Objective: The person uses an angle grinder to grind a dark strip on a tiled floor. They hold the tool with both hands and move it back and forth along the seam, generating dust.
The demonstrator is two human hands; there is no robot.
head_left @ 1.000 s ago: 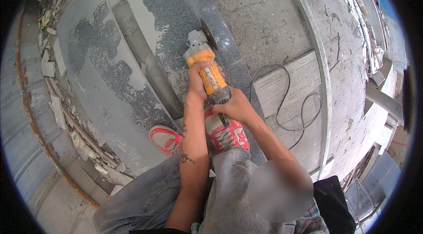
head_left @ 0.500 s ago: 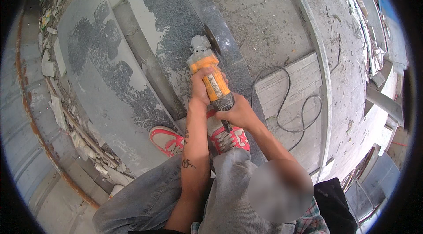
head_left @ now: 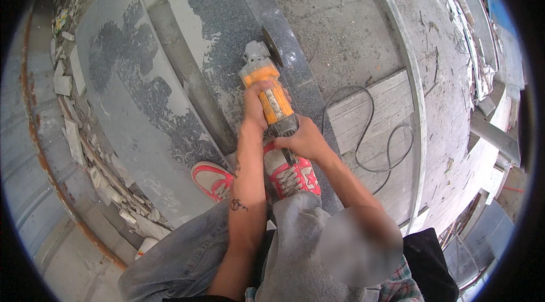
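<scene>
Both my hands are closed on an orange and grey angle grinder (head_left: 275, 103). My left hand (head_left: 256, 107) wraps round the front of its orange body, behind the grey gear head. My right hand (head_left: 302, 142) grips the dark rear end, thumb across it. The grinder's disc (head_left: 271, 46) stands on edge over a dark speckled stone slab (head_left: 221, 6), along a line running up the slab. Whether the disc is cutting into the stone cannot be made out. My red and white shoe (head_left: 292, 174) rests on the slab below the grinder.
A second grey-smeared slab (head_left: 122, 80) lies to the left, with a gap between. At right a black cable (head_left: 372, 109) loops over a pale board (head_left: 374, 111), beside a long curved-looking rail (head_left: 419, 109). Broken stone pieces (head_left: 74, 140) line the left edge.
The grinder and both hands have shifted slightly up and left along the slab. My grip is the same, and more of the shoe beneath shows.
</scene>
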